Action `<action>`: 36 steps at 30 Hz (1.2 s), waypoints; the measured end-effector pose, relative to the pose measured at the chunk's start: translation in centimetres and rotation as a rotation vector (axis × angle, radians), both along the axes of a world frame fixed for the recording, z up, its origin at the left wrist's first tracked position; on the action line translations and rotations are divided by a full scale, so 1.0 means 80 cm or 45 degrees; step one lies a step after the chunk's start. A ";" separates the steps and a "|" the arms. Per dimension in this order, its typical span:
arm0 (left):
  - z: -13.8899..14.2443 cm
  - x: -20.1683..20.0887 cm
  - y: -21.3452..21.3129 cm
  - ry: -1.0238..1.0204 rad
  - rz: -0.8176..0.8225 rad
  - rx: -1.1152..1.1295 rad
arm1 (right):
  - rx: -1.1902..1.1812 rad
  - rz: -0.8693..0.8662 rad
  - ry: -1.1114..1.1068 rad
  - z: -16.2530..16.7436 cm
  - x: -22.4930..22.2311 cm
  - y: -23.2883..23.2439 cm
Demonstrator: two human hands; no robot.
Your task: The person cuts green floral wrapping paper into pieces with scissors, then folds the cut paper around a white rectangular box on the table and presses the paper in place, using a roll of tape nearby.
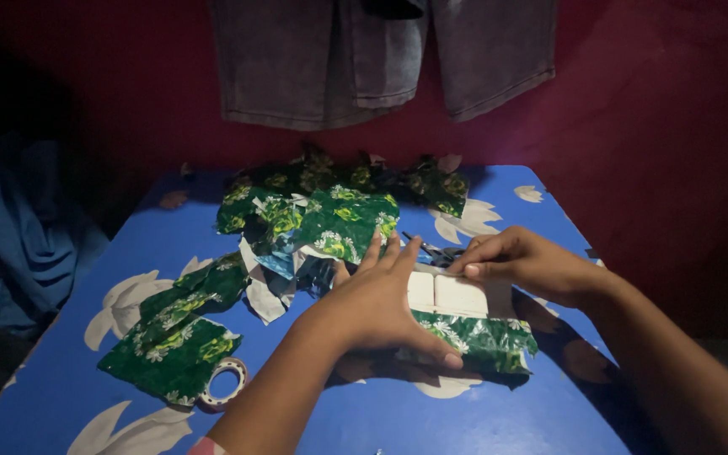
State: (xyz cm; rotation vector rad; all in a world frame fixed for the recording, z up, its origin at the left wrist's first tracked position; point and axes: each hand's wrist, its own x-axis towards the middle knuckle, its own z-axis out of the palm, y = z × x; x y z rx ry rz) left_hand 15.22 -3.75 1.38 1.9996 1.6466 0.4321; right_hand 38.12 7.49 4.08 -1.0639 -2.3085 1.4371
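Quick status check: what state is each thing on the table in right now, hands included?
Left hand: flat, pressing on the white block.
Right hand: fingertips pinching the block's upper edge.
White block: lying on green floral wrapper, partly uncovered.
Green floral wrapper: open, spread under the block.
Tape roll: lying flat, untouched.
Wrapper pile: loose, heaped.
Scissors: lying, mostly hidden.

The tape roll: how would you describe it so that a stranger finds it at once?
Start at the blue flowered table and go to its near left part, beside the left forearm. At the edge of a green flowered wrapper lies the tape roll. It is the only ring there, pale and patterned, with the blue showing through its hole.
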 end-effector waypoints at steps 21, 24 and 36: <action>-0.015 -0.001 0.013 0.006 -0.035 -0.020 | 0.216 -0.213 -0.347 0.016 -0.033 -0.020; -0.014 -0.002 0.012 0.010 -0.038 -0.007 | 0.315 -0.221 -0.456 0.017 -0.037 -0.025; -0.018 -0.004 0.018 0.022 -0.038 0.002 | 0.681 -0.010 -0.316 0.008 -0.034 -0.023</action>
